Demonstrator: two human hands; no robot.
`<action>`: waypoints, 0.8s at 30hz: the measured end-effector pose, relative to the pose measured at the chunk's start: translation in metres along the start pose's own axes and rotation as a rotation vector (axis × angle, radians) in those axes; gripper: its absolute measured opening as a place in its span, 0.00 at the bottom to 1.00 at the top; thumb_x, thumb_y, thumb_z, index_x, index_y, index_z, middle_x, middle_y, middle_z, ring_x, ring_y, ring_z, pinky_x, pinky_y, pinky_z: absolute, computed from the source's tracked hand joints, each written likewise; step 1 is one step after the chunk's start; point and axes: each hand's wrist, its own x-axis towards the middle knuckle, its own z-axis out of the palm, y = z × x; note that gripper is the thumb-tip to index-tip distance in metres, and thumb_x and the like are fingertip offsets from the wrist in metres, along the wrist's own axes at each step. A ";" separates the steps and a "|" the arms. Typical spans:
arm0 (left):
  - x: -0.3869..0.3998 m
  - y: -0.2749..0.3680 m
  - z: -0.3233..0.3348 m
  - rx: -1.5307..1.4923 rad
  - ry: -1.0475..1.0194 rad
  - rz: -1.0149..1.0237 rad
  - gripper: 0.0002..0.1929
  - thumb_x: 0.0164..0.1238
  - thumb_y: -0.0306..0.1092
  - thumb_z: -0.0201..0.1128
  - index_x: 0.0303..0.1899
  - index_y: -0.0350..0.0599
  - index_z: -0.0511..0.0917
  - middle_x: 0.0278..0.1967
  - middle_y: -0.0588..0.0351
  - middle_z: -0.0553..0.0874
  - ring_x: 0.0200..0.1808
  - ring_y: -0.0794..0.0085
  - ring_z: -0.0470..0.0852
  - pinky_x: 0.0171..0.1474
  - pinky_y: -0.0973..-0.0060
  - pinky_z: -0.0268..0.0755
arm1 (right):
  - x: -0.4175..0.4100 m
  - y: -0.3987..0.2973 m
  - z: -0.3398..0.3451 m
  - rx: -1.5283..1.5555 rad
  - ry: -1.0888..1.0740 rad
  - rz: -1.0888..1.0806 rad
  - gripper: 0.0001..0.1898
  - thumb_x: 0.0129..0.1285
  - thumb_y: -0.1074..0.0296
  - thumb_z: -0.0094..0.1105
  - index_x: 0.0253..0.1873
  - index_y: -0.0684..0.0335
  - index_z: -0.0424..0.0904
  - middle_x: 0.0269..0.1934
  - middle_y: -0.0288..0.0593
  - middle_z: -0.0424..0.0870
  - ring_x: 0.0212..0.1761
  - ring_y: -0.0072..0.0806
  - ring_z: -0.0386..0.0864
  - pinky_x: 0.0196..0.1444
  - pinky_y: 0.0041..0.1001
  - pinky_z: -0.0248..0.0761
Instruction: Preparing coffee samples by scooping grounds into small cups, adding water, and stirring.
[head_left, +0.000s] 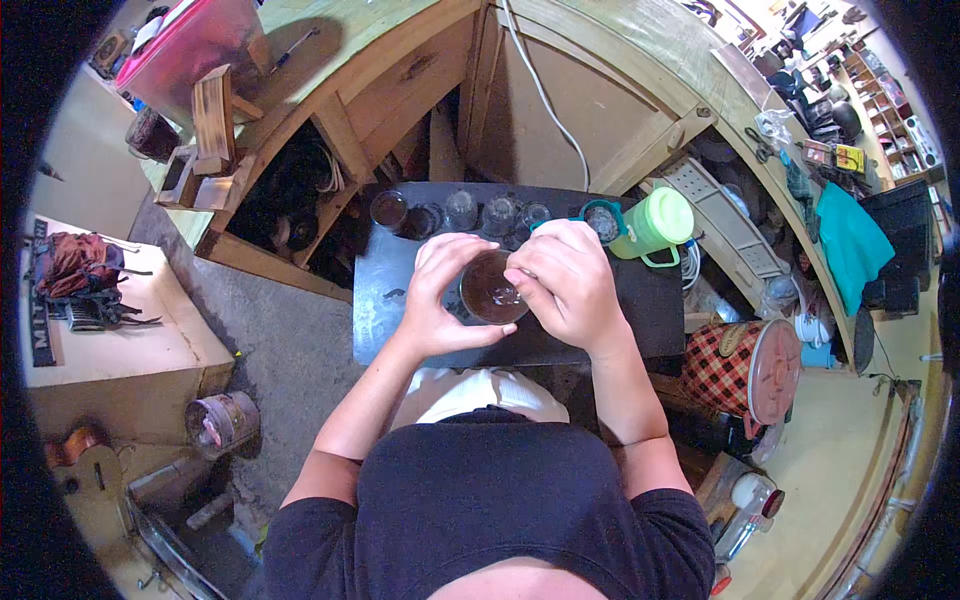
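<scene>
A round clear glass (487, 289) with dark brown content is between my hands, above a small dark table (382, 330). My left hand (442, 296) curves around its left side, thumb near the lower rim and fingers at the upper rim. My right hand (562, 281) is closed over the right edge, fingertips pinched together; a thin thing seems to be between them, too hidden to name. Behind the hands stand several glasses, among them a dark one (389, 209) and a clear one (460, 209). A teal strainer (602, 220) lies beside a green lidded pitcher (660, 221).
A wooden counter (420, 37) curves around the table's far side, with a pink-rimmed plastic box (202, 60) at left and scissors (760, 146) at right. A checkered cooler jug (742, 367) stands right of the table. A bucket (223, 421) is on the floor at left.
</scene>
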 end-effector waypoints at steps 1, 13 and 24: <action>0.000 0.000 0.000 -0.002 0.002 0.000 0.38 0.30 0.47 0.78 0.51 0.43 0.79 0.49 0.51 0.82 0.56 0.55 0.76 0.62 0.59 0.63 | -0.001 0.000 0.001 0.000 0.000 -0.001 0.06 0.55 0.68 0.64 0.35 0.61 0.80 0.32 0.40 0.81 0.37 0.39 0.78 0.41 0.36 0.68; -0.001 -0.002 -0.001 -0.016 0.012 0.011 0.37 0.30 0.47 0.77 0.50 0.42 0.79 0.50 0.51 0.82 0.56 0.55 0.77 0.63 0.59 0.63 | 0.000 0.000 0.001 0.024 -0.019 0.023 0.06 0.57 0.67 0.63 0.35 0.63 0.79 0.32 0.41 0.81 0.36 0.40 0.77 0.43 0.37 0.67; -0.004 -0.002 0.000 -0.024 0.015 -0.003 0.38 0.29 0.46 0.78 0.51 0.42 0.79 0.49 0.51 0.82 0.57 0.55 0.77 0.63 0.59 0.63 | -0.001 0.004 0.000 0.039 0.005 0.071 0.07 0.59 0.66 0.62 0.35 0.64 0.80 0.32 0.43 0.81 0.37 0.41 0.77 0.43 0.36 0.67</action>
